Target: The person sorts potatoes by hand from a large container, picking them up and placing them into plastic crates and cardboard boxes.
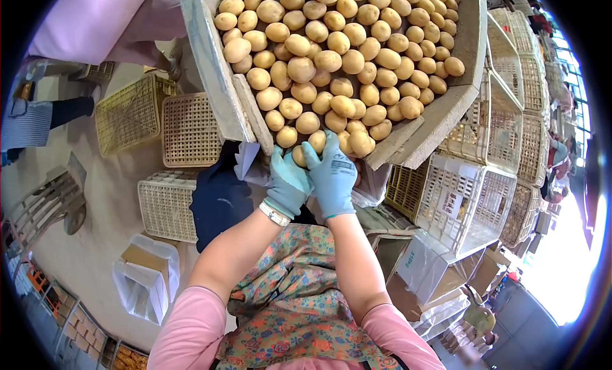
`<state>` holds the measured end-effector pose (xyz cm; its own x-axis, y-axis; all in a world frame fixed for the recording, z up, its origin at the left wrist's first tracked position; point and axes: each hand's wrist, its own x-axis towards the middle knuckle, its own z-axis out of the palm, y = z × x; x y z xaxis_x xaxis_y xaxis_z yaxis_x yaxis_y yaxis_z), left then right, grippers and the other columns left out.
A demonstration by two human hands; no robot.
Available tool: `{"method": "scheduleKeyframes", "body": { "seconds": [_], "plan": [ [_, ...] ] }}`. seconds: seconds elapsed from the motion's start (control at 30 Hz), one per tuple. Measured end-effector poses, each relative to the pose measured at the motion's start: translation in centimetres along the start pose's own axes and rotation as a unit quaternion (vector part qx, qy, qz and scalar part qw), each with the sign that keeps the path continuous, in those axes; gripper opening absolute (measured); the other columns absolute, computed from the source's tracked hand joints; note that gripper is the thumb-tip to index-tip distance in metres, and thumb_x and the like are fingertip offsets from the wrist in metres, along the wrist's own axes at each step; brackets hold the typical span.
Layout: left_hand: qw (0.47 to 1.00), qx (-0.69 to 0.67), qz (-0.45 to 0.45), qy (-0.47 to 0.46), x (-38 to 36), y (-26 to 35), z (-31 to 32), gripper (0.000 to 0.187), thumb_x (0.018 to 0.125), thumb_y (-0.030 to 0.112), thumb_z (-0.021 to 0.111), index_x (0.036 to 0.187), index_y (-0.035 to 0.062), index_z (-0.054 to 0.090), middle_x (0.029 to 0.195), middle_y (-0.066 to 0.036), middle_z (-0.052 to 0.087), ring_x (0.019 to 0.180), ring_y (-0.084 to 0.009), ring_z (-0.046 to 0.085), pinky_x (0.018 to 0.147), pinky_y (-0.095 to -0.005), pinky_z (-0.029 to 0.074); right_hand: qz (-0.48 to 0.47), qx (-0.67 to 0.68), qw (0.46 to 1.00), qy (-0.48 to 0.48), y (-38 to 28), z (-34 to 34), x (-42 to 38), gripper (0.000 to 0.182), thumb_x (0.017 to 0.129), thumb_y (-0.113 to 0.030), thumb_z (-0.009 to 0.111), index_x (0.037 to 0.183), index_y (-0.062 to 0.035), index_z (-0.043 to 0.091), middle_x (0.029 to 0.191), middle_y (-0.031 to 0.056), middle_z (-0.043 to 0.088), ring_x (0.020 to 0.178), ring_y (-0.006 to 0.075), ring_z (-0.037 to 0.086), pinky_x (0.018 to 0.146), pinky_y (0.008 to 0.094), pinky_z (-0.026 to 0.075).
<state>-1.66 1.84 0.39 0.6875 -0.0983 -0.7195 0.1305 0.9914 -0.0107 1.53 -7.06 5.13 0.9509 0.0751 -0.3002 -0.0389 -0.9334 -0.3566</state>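
Note:
A mass of yellow-brown potatoes (328, 61) fills the sloping trough in front of me. Both my hands wear light blue gloves and meet at the trough's near mouth. My left hand (288, 184) is curled at a potato (298, 156) by its fingertips, with a white-banded watch on that wrist. Close against it, my right hand (334, 174) has its thumb and fingers around another potato (316, 141). More potatoes (361, 143) lie just right of its fingertips. The palms and the undersides of the fingers are hidden.
Worn boards form the trough's sides (220, 64). Plastic crates stand left, a yellow one (127, 115) and a cream one (190, 129); white crates (459, 195) are stacked right. A bagged carton (148, 277) is on the floor. Another person's pink clothing (115, 26) shows upper left.

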Motion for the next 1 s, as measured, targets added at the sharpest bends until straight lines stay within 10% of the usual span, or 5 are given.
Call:
{"method": "scheduleKeyframes", "body": {
  "seconds": [0.17, 0.27, 0.53, 0.77, 1.0],
  "plan": [
    [0.997, 0.007, -0.075, 0.026, -0.7, 0.6, 0.5, 0.073, 0.102, 0.063, 0.036, 0.153, 0.0122, 0.044, 0.151, -0.018, 0.051, 0.137, -0.0387, 0.052, 0.116, -0.0547, 0.042, 0.122, 0.507, 0.845, -0.122, 1.7, -3.6, -3.1, 0.055, 0.108, -0.049, 0.053, 0.133, 0.0002, 0.057, 0.083, 0.0087, 0.072, 0.064, 0.0150, 0.068, 0.054, 0.0250, 0.052],
    [0.993, -0.035, -0.093, -0.072, -0.5, 0.4, -0.7, 0.079, 0.101, 0.068, 0.035, 0.157, 0.0120, 0.039, 0.152, -0.021, 0.046, 0.135, -0.0421, 0.051, 0.114, -0.0576, 0.043, 0.111, 0.858, 0.426, -0.264, 4.5, -2.6, -4.6, 0.063, 0.108, -0.052, 0.049, 0.142, 0.0006, 0.052, 0.086, 0.0143, 0.070, 0.062, 0.0206, 0.068, 0.052, 0.0279, 0.052],
    [0.990, -0.046, -0.069, -0.111, 1.4, -0.3, -2.8, 0.085, 0.099, 0.068, 0.042, 0.163, 0.0146, 0.027, 0.161, -0.017, 0.036, 0.149, -0.0415, 0.035, 0.120, -0.0678, 0.032, 0.085, 0.892, 0.377, -0.234, 3.4, -3.4, -5.8, 0.073, 0.105, -0.045, 0.052, 0.161, -0.0045, 0.031, 0.142, 0.0293, 0.058, 0.105, 0.0369, 0.071, 0.074, 0.0405, 0.064],
    [0.981, -0.101, -0.120, -0.118, -0.4, 0.0, -0.1, 0.080, 0.101, 0.067, 0.037, 0.163, 0.0174, 0.032, 0.166, -0.014, 0.033, 0.154, -0.0381, 0.031, 0.120, -0.0714, 0.027, 0.166, 0.836, 0.470, -0.230, 6.1, -2.4, -9.1, 0.045, 0.104, -0.048, 0.061, 0.126, -0.0089, 0.064, 0.117, 0.0136, 0.068, 0.078, 0.0161, 0.062, 0.060, 0.0251, 0.052],
    [0.983, -0.071, -0.116, -0.126, -0.9, 0.4, 0.8, 0.079, 0.102, 0.066, 0.040, 0.164, 0.0181, 0.030, 0.167, -0.012, 0.033, 0.155, -0.0386, 0.030, 0.121, -0.0746, 0.023, 0.252, 0.842, 0.447, 0.167, 37.5, -13.0, -24.3, 0.048, 0.100, -0.043, 0.057, 0.120, 0.0006, 0.063, 0.104, 0.0134, 0.071, 0.081, 0.0186, 0.069, 0.063, 0.0279, 0.062]
  ]
}}
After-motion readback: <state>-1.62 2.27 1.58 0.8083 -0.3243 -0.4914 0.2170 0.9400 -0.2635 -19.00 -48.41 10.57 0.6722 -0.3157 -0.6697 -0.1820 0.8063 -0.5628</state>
